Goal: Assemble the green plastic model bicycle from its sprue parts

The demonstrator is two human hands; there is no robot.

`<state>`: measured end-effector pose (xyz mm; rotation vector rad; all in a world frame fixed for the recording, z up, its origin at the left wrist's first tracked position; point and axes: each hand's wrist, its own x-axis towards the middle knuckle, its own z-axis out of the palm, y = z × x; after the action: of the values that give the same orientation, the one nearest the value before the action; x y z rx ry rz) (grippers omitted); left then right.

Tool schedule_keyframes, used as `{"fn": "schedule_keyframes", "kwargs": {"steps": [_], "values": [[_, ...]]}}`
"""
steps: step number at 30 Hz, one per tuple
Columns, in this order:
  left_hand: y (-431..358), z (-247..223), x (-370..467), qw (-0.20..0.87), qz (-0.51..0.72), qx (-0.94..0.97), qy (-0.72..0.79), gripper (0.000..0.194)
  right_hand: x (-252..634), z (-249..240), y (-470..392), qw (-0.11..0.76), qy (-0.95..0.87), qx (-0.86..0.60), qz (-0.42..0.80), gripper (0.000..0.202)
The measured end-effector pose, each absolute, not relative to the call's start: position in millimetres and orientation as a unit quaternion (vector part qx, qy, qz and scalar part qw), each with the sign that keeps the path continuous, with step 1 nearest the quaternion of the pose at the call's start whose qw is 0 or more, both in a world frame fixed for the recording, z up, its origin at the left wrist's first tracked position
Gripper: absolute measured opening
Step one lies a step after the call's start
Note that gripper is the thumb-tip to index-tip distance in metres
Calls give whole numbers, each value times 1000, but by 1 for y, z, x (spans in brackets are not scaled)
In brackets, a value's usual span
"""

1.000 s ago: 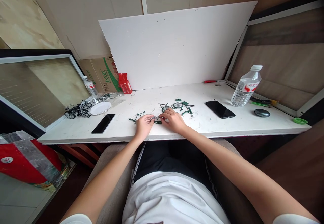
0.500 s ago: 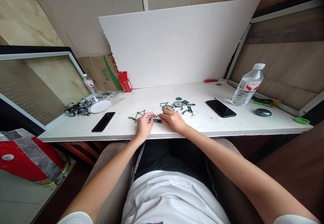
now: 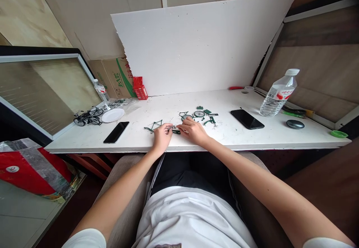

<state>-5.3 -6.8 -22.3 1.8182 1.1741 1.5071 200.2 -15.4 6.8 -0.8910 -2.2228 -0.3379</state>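
Close to the table's front edge, my left hand (image 3: 162, 137) pinches a small silvery part (image 3: 170, 127) between thumb and fingertips. My right hand (image 3: 195, 131) meets it from the other side, its fingertips closed at the part's right end. What exactly the right fingers grip is too small to make out. Just beneath the fingertips lies a flat dark green piece (image 3: 176, 131). A green model bicycle frame (image 3: 156, 125) rests left of my left hand. Beyond my right hand are a spoked model wheel (image 3: 199, 113) and several small green parts (image 3: 211, 121).
Phones lie at left (image 3: 116, 132) and right (image 3: 246, 119). Assembled black model bicycles (image 3: 87, 120) stand beside a white plate (image 3: 113, 115). A water bottle (image 3: 279, 94), a dark round object (image 3: 295, 124) and a green lid (image 3: 338, 134) are at right. A white board (image 3: 202, 46) stands behind.
The camera view has shifted slightly. Both hands stay together around the small silvery part, with hardly any visible movement.
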Motion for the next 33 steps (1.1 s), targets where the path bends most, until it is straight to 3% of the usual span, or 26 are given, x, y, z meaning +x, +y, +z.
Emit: {"fn": "schedule_keyframes", "kwargs": {"steps": [26,33], "values": [[-9,-20,-5,260,548,669,429,17,197,9,-19,352,-846,-392,-82,20],[-11,-15,-5,273,559,679,390,22,199,10,-19,398,-823,-401,-62,24]]}}
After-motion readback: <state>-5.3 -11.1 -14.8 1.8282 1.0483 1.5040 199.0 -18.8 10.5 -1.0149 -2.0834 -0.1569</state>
